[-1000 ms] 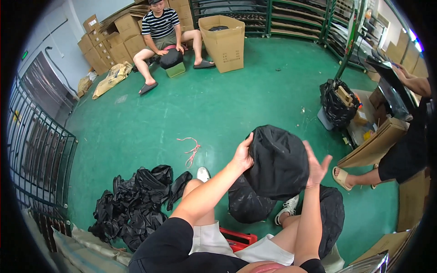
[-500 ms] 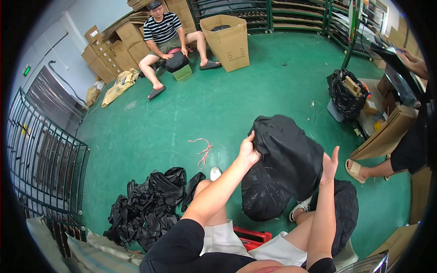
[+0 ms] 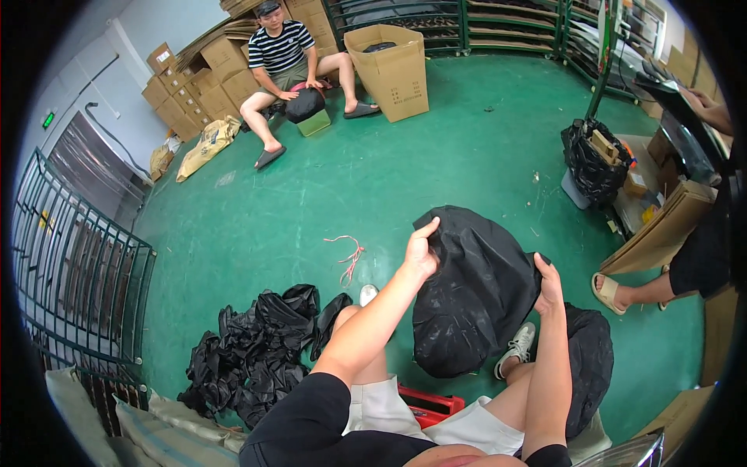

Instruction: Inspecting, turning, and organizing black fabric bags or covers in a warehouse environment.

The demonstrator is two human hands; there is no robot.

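Observation:
A black fabric cover (image 3: 486,265) with a rounded outline is stretched between my two hands in front of my knees. My left hand (image 3: 422,251) is closed on its left edge, thumb on top. At the opposite edge, my right hand (image 3: 548,282) pinches the cloth between thumb and fingers. Directly below and nearer me is a round black cloth-covered bundle (image 3: 445,342), partly overlapped by the cover; what supports it is mostly hidden. Another black bundle (image 3: 591,366) rests beside my right leg, partly behind my forearm. Left of my legs lies a crumpled heap of black fabric (image 3: 249,350).
A pink string (image 3: 354,261) lies on the green floor. A red plastic stool (image 3: 424,405) shows between my thighs. Ahead, a seated person (image 3: 284,70) presses a black bundle beside a tall carton (image 3: 389,82). Another person stands at right near a black-bagged bin (image 3: 595,167). Green railings (image 3: 85,280) line the left.
The cover has been lowered slightly and spread over more of the round bundle. My right hand has gone from a flat palm against the cloth to gripping its edge.

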